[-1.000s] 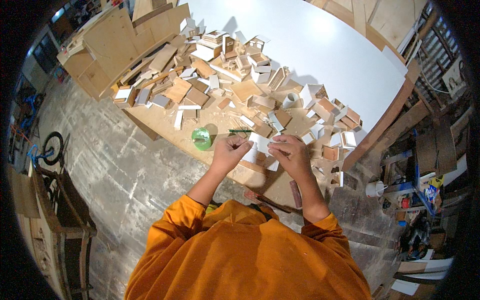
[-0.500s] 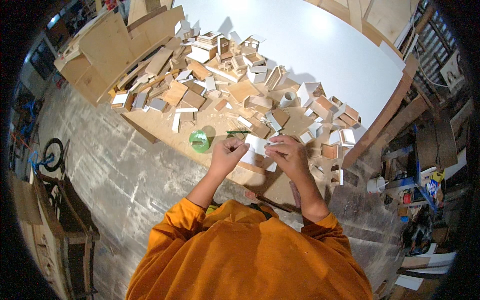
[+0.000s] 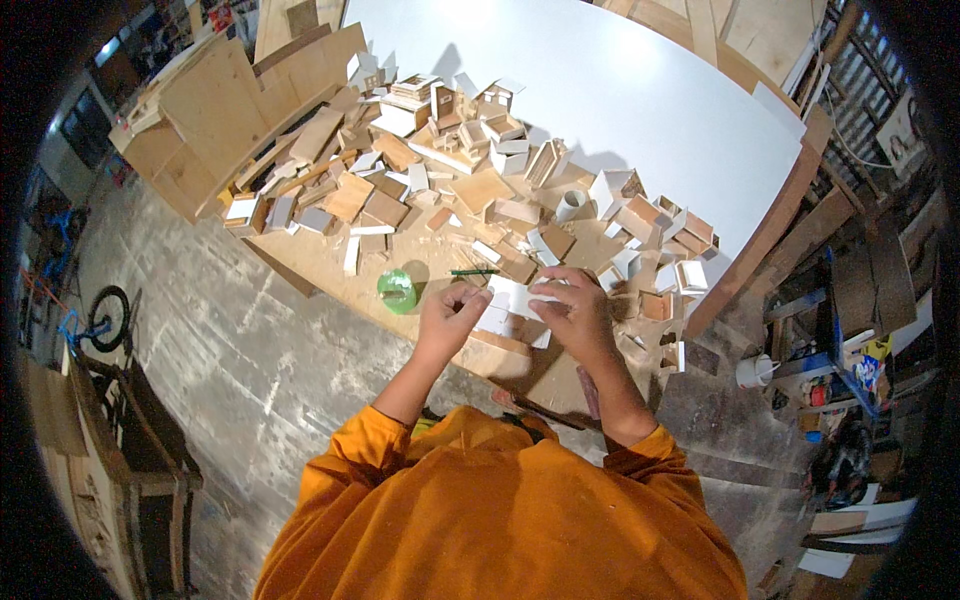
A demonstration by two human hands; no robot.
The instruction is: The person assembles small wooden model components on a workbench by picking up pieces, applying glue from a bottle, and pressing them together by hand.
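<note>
A small white panel (image 3: 511,295) spans the gap between my two hands above the near edge of the table. My left hand (image 3: 450,318) pinches its left side between thumb and fingers. On the other side, my right hand (image 3: 572,310) has thumb and fingertips closed on the panel's right end. Beneath it is a white-faced wooden piece (image 3: 498,322), partly covered by the panel and hands; whether the two touch I cannot tell. A round green container (image 3: 397,291) stands left of my left hand. A thin dark green stick-like thing (image 3: 474,272) lies just beyond the panel.
Wood offcuts and small box-like models (image 3: 480,188) pile up across the table. A short pale tube (image 3: 571,205) stands among them. Behind lies a large white board (image 3: 640,100); plywood sheets (image 3: 215,100) lean at far left. A white bucket (image 3: 755,371) is on the right.
Both hands stay near the same spot, still closed on the white panel. The panel's angle shifts slightly, and the whole view has moved a little.
</note>
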